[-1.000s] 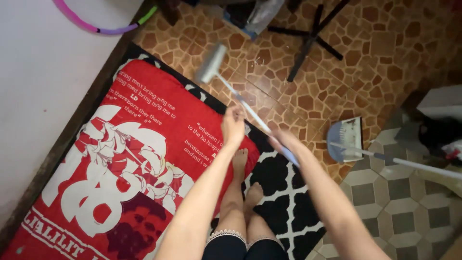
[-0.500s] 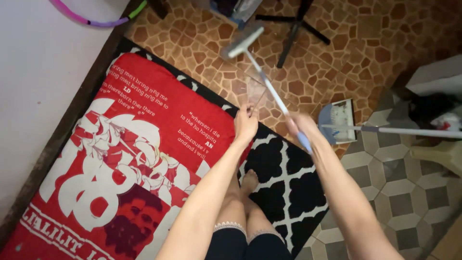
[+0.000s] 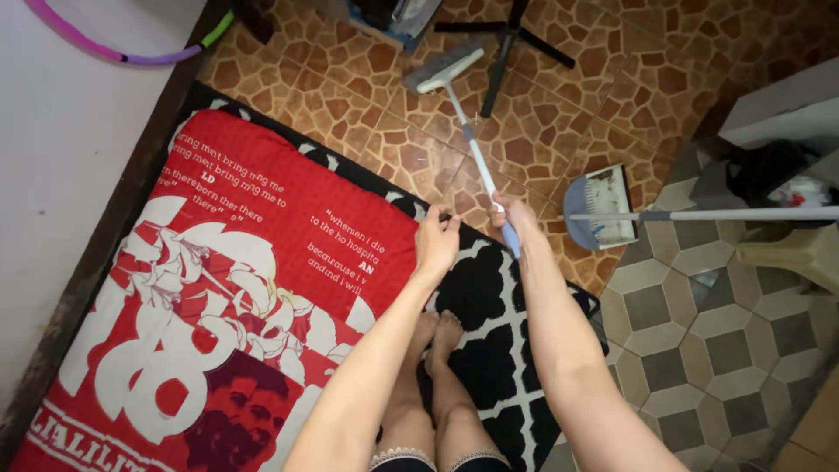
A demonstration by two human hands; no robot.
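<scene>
Since the earlier frame, the broom (image 3: 472, 144) head has come down onto the brown tiles and both hands have drawn closer together.

Head view: I see the right hand (image 3: 514, 218) clamped around the broom's handle near its blue end; the shaft runs up and left from the grip to the head, which rests on the floor. The left hand (image 3: 437, 240) is just beside the right, fingers curled, holding nothing I can make out. A dustpan (image 3: 603, 210) lies right of the right hand. Red mat (image 3: 218, 262) below left.
</scene>
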